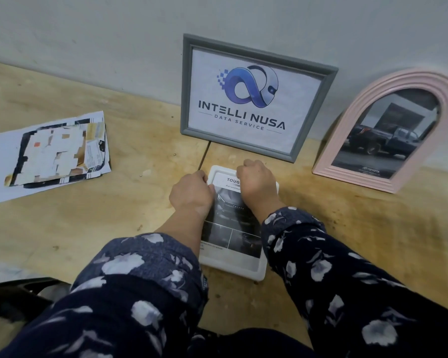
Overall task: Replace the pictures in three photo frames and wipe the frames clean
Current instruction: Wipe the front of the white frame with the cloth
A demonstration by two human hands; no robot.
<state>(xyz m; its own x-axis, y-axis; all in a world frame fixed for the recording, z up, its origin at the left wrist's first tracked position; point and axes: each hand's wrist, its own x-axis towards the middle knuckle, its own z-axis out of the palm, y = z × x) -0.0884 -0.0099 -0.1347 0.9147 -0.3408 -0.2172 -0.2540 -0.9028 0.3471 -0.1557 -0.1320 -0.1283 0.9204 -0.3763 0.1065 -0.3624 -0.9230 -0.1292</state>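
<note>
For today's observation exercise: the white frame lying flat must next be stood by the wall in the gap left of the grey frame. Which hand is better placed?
Probably the left hand: it grips the white frame on the gap's side.

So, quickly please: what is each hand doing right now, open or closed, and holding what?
Left hand: closed, gripping the upper left edge of the white frame.
Right hand: fingers curled at the frame's top; its grip cannot be told.

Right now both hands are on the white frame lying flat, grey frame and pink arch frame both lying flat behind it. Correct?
Not quite. In the head view the grey frame and pink arch frame stand leaning against the wall. Both hands, left hand and right hand, are on the flat white frame.
</note>
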